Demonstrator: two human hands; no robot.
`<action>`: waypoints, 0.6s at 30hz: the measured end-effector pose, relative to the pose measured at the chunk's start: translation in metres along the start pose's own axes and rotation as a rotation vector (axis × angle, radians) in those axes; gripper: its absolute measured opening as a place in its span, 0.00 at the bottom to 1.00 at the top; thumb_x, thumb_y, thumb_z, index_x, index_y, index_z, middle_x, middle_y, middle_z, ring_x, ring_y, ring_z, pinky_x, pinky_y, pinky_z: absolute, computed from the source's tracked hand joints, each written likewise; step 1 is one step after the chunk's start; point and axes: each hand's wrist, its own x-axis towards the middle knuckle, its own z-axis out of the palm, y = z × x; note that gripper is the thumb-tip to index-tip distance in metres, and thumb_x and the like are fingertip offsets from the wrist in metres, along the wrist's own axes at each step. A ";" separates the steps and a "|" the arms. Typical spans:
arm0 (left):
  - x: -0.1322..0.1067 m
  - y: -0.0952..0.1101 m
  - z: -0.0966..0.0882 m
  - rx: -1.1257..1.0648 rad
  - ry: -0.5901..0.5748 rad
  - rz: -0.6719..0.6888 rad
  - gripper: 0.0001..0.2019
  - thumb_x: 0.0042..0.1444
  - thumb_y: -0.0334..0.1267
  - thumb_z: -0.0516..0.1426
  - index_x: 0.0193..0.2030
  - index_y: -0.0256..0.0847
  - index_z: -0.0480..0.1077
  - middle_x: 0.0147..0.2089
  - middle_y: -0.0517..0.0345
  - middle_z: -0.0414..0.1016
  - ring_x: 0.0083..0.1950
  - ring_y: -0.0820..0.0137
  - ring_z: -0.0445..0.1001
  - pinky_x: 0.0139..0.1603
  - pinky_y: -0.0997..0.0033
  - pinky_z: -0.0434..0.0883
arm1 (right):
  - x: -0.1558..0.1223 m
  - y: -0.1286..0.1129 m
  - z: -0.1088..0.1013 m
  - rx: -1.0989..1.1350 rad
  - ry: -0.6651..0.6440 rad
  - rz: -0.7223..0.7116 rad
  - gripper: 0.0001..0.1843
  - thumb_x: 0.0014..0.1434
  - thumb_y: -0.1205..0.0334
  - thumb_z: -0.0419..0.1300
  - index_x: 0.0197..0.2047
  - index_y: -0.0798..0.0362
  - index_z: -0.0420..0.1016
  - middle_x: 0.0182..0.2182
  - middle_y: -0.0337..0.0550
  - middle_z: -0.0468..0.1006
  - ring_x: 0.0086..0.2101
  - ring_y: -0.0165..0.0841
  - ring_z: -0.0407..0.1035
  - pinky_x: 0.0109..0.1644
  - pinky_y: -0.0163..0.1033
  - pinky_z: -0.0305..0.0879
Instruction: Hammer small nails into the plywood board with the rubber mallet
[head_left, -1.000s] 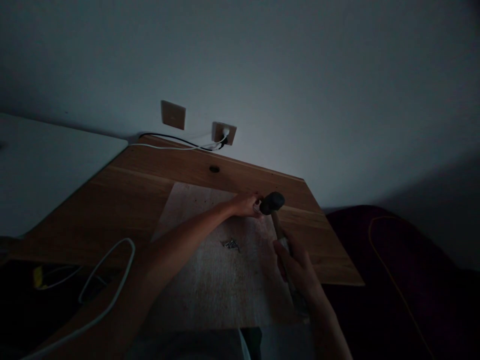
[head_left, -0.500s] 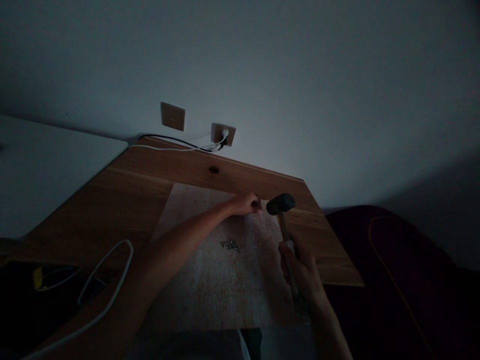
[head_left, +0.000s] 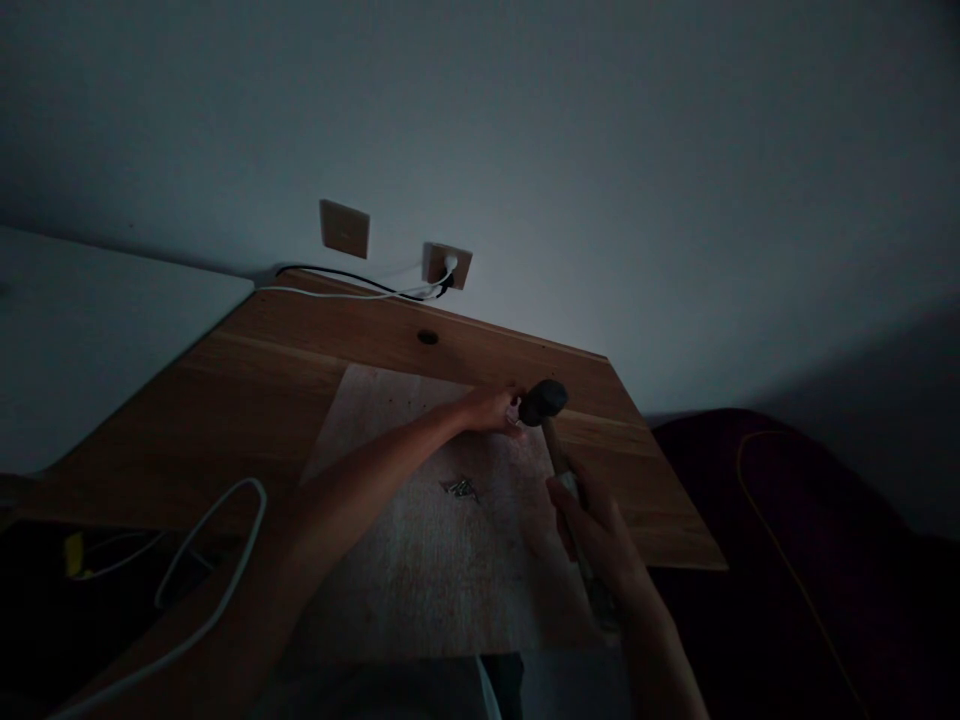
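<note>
A pale plywood board (head_left: 442, 560) lies on a brown wooden table (head_left: 262, 390). My right hand (head_left: 596, 535) is wrapped round the handle of a hammer (head_left: 544, 402), whose dark head is down at the board's far right corner. My left hand (head_left: 491, 408) reaches across the board and pinches something small right beside the hammer head; it is too small and dark to name. A small heap of nails (head_left: 461, 489) lies on the board between my arms.
A white cable (head_left: 214, 560) loops over the table's near left edge. Wall sockets (head_left: 447, 265) with plugged cables sit behind the table. A white surface (head_left: 90, 340) adjoins on the left. A dark red seat (head_left: 810, 580) stands to the right.
The hammer head, lifted up and to the right half a second ago, has come back down beside my left fingers. My left hand has stayed in place.
</note>
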 end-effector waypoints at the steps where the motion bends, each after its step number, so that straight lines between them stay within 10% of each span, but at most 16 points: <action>1: 0.000 0.000 0.000 0.003 -0.001 0.002 0.31 0.53 0.47 0.73 0.61 0.39 0.73 0.58 0.46 0.77 0.57 0.54 0.79 0.52 0.65 0.73 | 0.000 -0.001 0.000 -0.010 -0.004 -0.004 0.33 0.58 0.38 0.63 0.55 0.56 0.75 0.14 0.25 0.64 0.12 0.28 0.58 0.14 0.32 0.55; 18: -0.001 -0.003 0.004 -0.072 0.029 0.051 0.38 0.50 0.51 0.75 0.65 0.38 0.70 0.62 0.43 0.77 0.61 0.53 0.78 0.58 0.63 0.72 | 0.002 0.006 -0.003 -0.138 -0.034 -0.018 0.39 0.61 0.38 0.59 0.65 0.59 0.73 0.13 0.25 0.65 0.12 0.31 0.62 0.15 0.32 0.54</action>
